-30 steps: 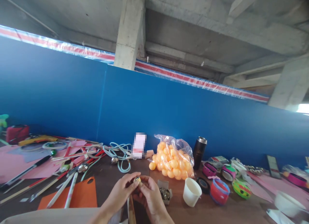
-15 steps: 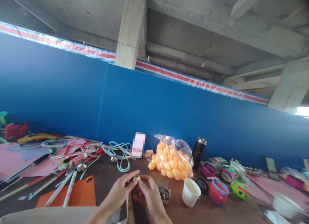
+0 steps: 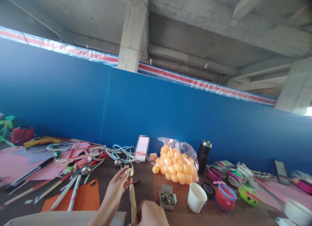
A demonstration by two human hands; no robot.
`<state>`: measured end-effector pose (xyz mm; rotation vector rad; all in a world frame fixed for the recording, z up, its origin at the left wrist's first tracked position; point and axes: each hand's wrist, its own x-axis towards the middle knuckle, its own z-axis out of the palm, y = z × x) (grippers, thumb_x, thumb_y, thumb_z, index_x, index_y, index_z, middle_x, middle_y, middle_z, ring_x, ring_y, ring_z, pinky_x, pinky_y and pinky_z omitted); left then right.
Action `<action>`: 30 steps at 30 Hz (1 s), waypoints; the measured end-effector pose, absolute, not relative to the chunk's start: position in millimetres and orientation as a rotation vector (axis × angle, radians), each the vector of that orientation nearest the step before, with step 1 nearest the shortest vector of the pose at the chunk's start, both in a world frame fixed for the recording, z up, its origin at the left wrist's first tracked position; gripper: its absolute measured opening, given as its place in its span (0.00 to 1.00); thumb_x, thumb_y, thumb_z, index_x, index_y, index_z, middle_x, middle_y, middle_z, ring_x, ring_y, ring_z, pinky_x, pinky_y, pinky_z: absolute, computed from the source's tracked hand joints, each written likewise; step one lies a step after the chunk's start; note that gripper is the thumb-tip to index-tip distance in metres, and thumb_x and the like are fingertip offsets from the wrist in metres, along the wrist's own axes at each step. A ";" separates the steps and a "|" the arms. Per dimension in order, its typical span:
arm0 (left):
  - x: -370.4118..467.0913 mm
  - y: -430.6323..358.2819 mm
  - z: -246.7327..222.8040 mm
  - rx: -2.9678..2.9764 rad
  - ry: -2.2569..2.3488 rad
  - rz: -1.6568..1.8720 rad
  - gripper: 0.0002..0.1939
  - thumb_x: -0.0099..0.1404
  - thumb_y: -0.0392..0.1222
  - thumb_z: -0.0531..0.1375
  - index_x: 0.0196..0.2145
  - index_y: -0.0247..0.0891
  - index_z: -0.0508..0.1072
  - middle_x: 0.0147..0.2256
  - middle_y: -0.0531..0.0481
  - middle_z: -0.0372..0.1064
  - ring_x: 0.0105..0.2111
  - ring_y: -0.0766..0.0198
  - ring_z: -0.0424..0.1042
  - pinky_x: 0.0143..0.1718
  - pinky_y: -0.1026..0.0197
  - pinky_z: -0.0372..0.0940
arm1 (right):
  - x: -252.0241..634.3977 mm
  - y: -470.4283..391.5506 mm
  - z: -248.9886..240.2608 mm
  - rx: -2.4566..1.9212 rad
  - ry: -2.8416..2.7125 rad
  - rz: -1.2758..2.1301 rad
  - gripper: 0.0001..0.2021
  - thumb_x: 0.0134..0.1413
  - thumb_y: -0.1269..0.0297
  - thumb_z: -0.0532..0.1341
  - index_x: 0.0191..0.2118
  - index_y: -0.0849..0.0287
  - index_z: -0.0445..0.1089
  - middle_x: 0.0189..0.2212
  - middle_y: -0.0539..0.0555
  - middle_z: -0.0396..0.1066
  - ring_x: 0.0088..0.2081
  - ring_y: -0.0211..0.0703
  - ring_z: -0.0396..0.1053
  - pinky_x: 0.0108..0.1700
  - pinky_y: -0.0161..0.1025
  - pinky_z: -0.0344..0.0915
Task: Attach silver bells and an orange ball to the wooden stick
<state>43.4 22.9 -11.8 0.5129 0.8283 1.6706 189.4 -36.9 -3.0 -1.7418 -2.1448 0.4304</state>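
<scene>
Above the tabletop (image 3: 181,216), left hand (image 3: 114,191) holds shiny ball (image 3: 130,173).
Its fingers (image 3: 121,172) grasp it; right hand's (image 3: 154,214) fingers are hidden, I cannot tell.

Orange is recorded for the balls (image 3: 174,164) and the flat sheet (image 3: 85,196); dark brown for the surface (image 3: 180,216). The partition (image 3: 170,105) is noted as plain blue. Red, white and blue stripes are observed on the sheeting (image 3: 204,84). The cup (image 3: 196,197) is seen as off-white, the flask (image 3: 203,157) as black with a silver top.
</scene>
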 end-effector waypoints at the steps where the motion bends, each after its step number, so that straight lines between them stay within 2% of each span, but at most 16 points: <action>1: 43.6 23.6 -12.6 0.511 0.818 1.669 0.16 0.52 0.32 0.63 0.40 0.34 0.72 0.29 0.47 0.73 0.25 0.68 0.71 0.33 0.62 0.70 | 188.1 -35.8 -5.8 -1.766 -2.125 0.418 0.09 0.29 0.68 0.61 0.26 0.56 0.71 0.26 0.62 0.74 0.33 0.62 0.71 0.32 0.46 0.59; 5: 42.7 27.1 -16.3 0.501 0.790 1.681 0.15 0.54 0.31 0.61 0.41 0.34 0.71 0.30 0.47 0.73 0.24 0.68 0.72 0.33 0.62 0.70 | 187.9 -28.9 -14.2 -1.867 -1.907 0.497 0.08 0.32 0.67 0.58 0.25 0.55 0.71 0.26 0.60 0.74 0.31 0.58 0.72 0.28 0.42 0.58; 7: 41.3 29.3 -17.7 0.489 0.785 1.695 0.14 0.54 0.30 0.61 0.41 0.34 0.71 0.30 0.48 0.73 0.25 0.68 0.72 0.33 0.63 0.70 | 189.6 -25.0 -13.4 -1.785 -1.876 0.627 0.05 0.35 0.67 0.56 0.23 0.56 0.69 0.23 0.57 0.74 0.28 0.53 0.72 0.25 0.39 0.56; 10: 39.0 33.0 -18.8 0.457 0.811 1.727 0.12 0.55 0.30 0.60 0.39 0.35 0.70 0.30 0.48 0.72 0.26 0.68 0.72 0.31 0.63 0.69 | 188.7 -21.5 -6.6 -1.589 -1.811 0.620 0.03 0.36 0.70 0.55 0.21 0.57 0.64 0.21 0.54 0.72 0.26 0.46 0.70 0.25 0.35 0.58; 12: 38.3 35.1 -19.0 0.414 0.850 1.757 0.10 0.56 0.30 0.59 0.37 0.35 0.70 0.31 0.47 0.72 0.26 0.68 0.72 0.29 0.64 0.68 | 184.4 -22.4 0.3 -1.463 -1.710 0.672 0.03 0.39 0.71 0.53 0.25 0.57 0.63 0.20 0.51 0.69 0.22 0.42 0.68 0.22 0.33 0.59; 14: 38.5 36.0 -18.7 0.362 0.880 1.763 0.07 0.56 0.30 0.59 0.36 0.33 0.70 0.30 0.47 0.71 0.24 0.70 0.71 0.29 0.64 0.68 | 178.4 -25.8 7.8 -1.376 -1.601 0.807 0.04 0.46 0.66 0.53 0.30 0.56 0.62 0.18 0.48 0.66 0.15 0.38 0.63 0.14 0.30 0.55; 17: 39.7 34.9 -17.6 0.397 0.855 1.747 0.07 0.55 0.33 0.61 0.35 0.33 0.71 0.32 0.45 0.72 0.27 0.70 0.72 0.32 0.64 0.68 | 171.0 -31.4 16.2 -1.260 -1.528 0.810 0.11 0.51 0.57 0.53 0.37 0.57 0.61 0.16 0.47 0.62 0.11 0.34 0.56 0.10 0.29 0.49; 25: 38.7 35.7 -18.2 0.391 0.856 1.790 0.10 0.55 0.33 0.62 0.37 0.35 0.72 0.37 0.46 0.70 0.31 0.70 0.71 0.34 0.66 0.67 | 172.5 -30.5 -14.8 -1.130 -1.549 0.771 0.24 0.50 0.46 0.53 0.43 0.62 0.63 0.12 0.45 0.58 0.12 0.34 0.55 0.13 0.30 0.52; 30: 38.5 37.1 -18.1 0.383 0.826 1.779 0.11 0.54 0.33 0.62 0.38 0.36 0.72 0.37 0.45 0.71 0.32 0.69 0.72 0.35 0.66 0.67 | 177.1 -28.3 -40.0 -1.164 -1.494 0.820 0.32 0.48 0.41 0.52 0.49 0.65 0.63 0.14 0.48 0.62 0.11 0.33 0.56 0.12 0.30 0.55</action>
